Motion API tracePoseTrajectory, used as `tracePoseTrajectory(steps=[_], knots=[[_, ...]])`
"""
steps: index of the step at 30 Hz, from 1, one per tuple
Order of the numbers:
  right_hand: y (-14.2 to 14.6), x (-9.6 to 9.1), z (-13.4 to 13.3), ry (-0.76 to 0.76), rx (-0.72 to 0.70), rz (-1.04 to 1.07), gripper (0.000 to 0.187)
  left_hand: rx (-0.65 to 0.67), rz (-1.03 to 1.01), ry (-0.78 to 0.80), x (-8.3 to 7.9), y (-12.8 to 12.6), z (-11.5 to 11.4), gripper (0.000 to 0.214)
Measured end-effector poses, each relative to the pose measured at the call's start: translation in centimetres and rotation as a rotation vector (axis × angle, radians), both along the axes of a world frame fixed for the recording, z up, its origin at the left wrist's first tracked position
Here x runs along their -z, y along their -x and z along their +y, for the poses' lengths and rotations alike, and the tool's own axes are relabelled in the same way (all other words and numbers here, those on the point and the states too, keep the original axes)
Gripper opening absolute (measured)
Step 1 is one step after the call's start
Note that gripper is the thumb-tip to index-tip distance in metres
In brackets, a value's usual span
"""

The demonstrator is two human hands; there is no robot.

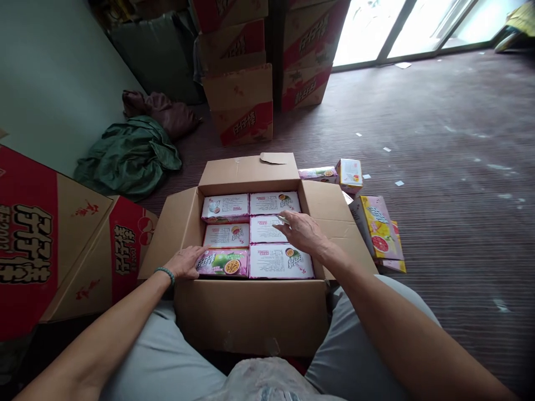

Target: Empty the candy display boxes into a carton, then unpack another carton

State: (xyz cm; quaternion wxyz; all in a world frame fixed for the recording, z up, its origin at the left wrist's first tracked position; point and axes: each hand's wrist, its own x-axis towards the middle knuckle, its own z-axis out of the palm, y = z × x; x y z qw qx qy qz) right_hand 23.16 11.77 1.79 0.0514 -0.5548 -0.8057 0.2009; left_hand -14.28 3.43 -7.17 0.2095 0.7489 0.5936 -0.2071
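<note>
An open cardboard carton (pixel 251 317) stands between my knees, its flaps folded outward. Inside lie several small printed boxes in two columns, mostly white face up. At the near left corner, my left hand (pixel 186 262) rests with fingers stretched over the carton's edge, touching a pink box with passion fruit pictures (pixel 223 263). My right hand (pixel 303 231) hangs over the right column, above the middle white box (pixel 264 229). Its fingers are bent together, and a thin pale edge shows at the fingertips; what it is I cannot make out.
Loose fruit-printed boxes, one yellow and pink (pixel 378 225), lie on the floor right of the carton. Stacked red and brown cartons (pixel 244 106) stand ahead. A large carton (pixel 29 239) is on the left, near a green cloth heap (pixel 129 153). White scraps dot the floor.
</note>
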Motion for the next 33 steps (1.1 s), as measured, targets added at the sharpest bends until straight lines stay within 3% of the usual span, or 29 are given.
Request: tracePoseTrajectory(steps=[6, 9, 12, 15, 17, 19, 22, 25, 27, 29, 33], knots=[[0.5, 0.8, 0.4, 0.002, 0.038, 0.06, 0.034, 0.047, 0.042, -0.105, 2.1, -0.1, 0.5, 0.086], [0.5, 0.9, 0.4, 0.03, 0.088, 0.105, 0.037, 0.039, 0.039, -0.137, 1.7, -0.5, 0.8, 0.069], [0.2, 0.6, 0.4, 0.038, 0.152, 0.186, 0.036, 0.015, -0.015, -0.251, -0.8, -0.6, 0.8, 0.058], [0.0, -0.1, 0.4, -0.034, 0.177, 0.271, 0.033, -0.041, -0.109, -0.451, -5.0, -1.1, 0.6, 0.055], [-0.1, -0.6, 0.4, -0.111, 0.163, 0.307, 0.032, -0.071, -0.181, -0.567, -7.4, -2.4, 0.3, 0.058], [-0.1, -1.0, 0.2, -0.182, 0.125, 0.314, 0.033, -0.081, -0.262, -0.624, -8.6, -4.8, 0.0, 0.063], [0.1, -1.1, -0.5, -0.211, -0.025, 0.218, 0.034, -0.069, -0.374, -0.608, -6.8, -9.4, -0.3, 0.07], [0.6, -0.3, -2.0, -0.118, -0.26, 0.001, 0.027, -0.046, -0.487, -0.506, -2.2, -12.6, -0.8, 0.085], [1.2, 0.4, -3.0, -0.046, -0.369, -0.119, 0.024, -0.114, -0.525, -0.506, 0.7, -13.1, -1.3, 0.093], [2.1, 0.9, -4.0, -0.002, -0.419, -0.196, 0.023, -0.206, -0.543, -0.537, 2.5, -12.4, -2.0, 0.099], [4.6, 0.9, -5.2, 0.001, -0.486, -0.264, 0.026, -0.276, -0.591, -0.528, 3.4, -10.7, -2.8, 0.092]])
